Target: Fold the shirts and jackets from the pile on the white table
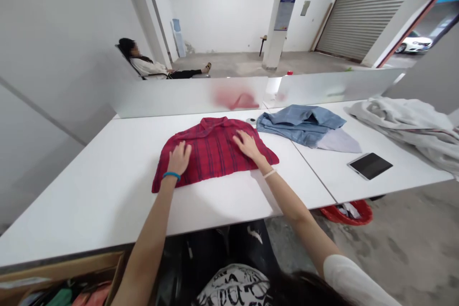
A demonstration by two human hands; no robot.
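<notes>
A red plaid shirt (pixel 211 153) lies folded flat on the white table (pixel 107 186), collar toward the far side. My left hand (pixel 179 158) rests flat on its left part, fingers stretched out, a blue band on the wrist. My right hand (pixel 247 146) presses flat on its right part, fingers spread, a pale band on the wrist. Neither hand grips anything.
A blue garment (pixel 301 124) lies to the right, beside a grey-white cloth heap (pixel 412 126) and a dark tablet (pixel 369 166). A low partition (pixel 179 98) bounds the table's far side. A red basket (pixel 346 213) sits on the floor. A person reclines in a chair (pixel 147 64) beyond.
</notes>
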